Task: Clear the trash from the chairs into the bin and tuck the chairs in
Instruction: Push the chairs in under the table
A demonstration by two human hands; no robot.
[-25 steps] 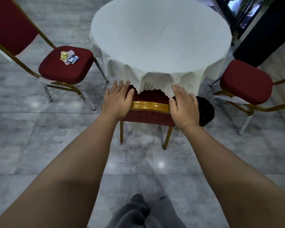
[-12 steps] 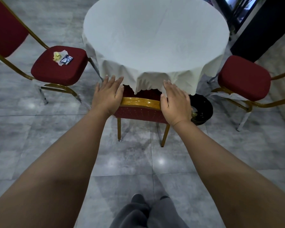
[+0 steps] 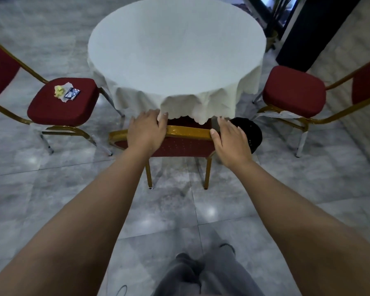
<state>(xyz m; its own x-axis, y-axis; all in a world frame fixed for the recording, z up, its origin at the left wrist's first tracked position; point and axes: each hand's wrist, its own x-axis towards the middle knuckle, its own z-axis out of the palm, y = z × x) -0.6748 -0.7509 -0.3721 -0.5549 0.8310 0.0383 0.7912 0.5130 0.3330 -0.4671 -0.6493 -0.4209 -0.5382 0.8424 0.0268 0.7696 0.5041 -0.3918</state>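
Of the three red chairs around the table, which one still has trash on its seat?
The red gold-framed chair on the left: a crumpled white paper with yellow scraps and a small blue wrapper lies on its cushion. The right chair's seat is bare, and the middle chair is tucked under the tablecloth.

A banquet or restaurant dining room: a round table (image 3: pixel 175 50) draped in white cloth, red-cushioned gold-framed banquet chairs (image 3: pixel 295 90) around it, grey tiled floor (image 3: pixel 51 189).

Middle chair (image 3: pixel 186 144) further under table (image 3: pixel 175 50)
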